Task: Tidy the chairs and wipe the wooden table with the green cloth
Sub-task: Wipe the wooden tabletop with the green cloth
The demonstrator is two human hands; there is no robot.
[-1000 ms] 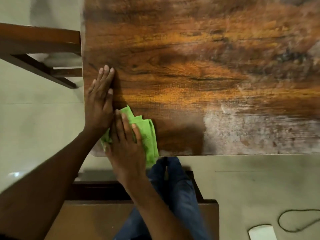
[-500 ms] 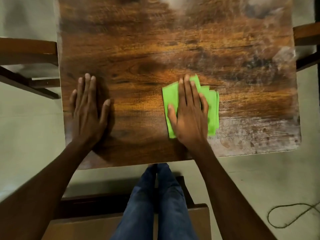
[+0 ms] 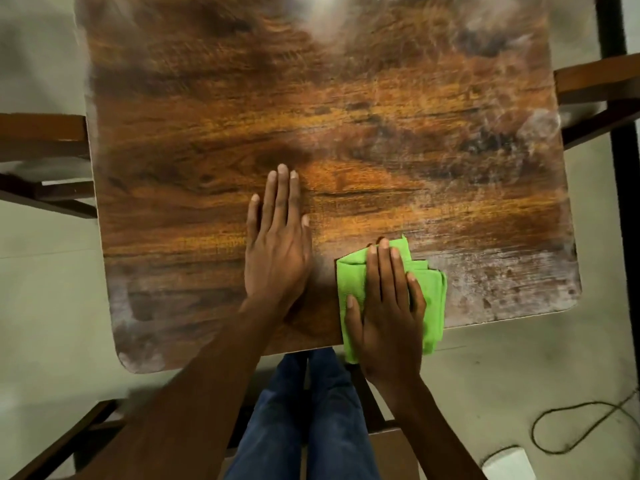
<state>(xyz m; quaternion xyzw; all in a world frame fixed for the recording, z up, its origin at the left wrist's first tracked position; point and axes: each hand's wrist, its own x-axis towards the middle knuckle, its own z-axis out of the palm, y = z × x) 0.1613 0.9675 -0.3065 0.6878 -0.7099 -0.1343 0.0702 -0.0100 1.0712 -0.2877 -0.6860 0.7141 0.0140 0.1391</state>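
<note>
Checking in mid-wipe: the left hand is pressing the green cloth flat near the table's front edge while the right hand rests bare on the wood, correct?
Not quite: the hands are swapped. The head view shows the right hand pressing the green cloth flat near the front edge of the wooden table, while the left hand rests bare on the wood.

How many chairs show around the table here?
3: one chair at the table's left edge, one at its right edge, one at the near edge. The far side is out of view.
</note>
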